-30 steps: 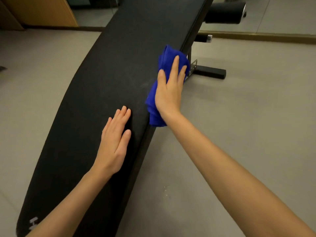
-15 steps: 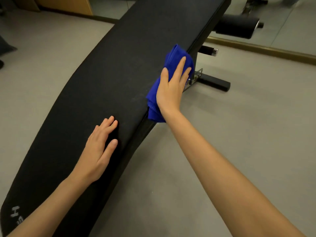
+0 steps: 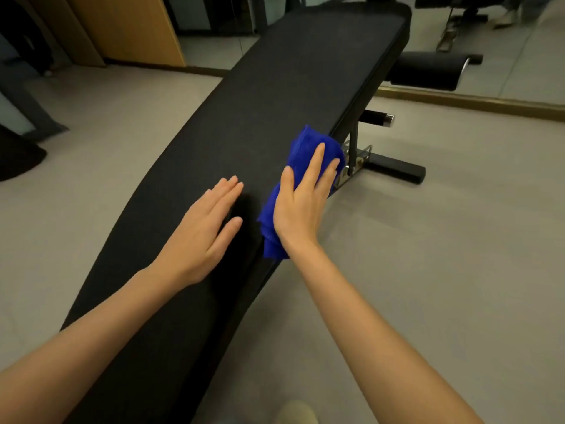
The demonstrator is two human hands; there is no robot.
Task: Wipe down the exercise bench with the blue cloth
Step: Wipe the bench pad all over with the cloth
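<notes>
A long, curved black exercise bench [image 3: 260, 102] runs from the near left to the far right of the head view. The folded blue cloth [image 3: 308, 148] lies along the bench's right edge. My right hand [image 3: 302, 203] presses flat on top of the cloth, fingers pointing away from me and draped over the edge. My left hand [image 3: 204, 228] rests palm down on the bench pad just left of the cloth, fingers together, holding nothing.
Under the bench's right side stand a black floor bar [image 3: 394, 168] and a metal bracket [image 3: 357, 157]. A black foam roller [image 3: 428, 71] sticks out at the far right, with a short handle [image 3: 377, 117] below it. Grey floor surrounds the bench; wooden panels [image 3: 122, 29] stand at the back left.
The view has shifted so more of the bench's far end shows. My left hand has moved forward along the pad toward the cloth. My right hand stays pressed on the cloth at the right edge.
</notes>
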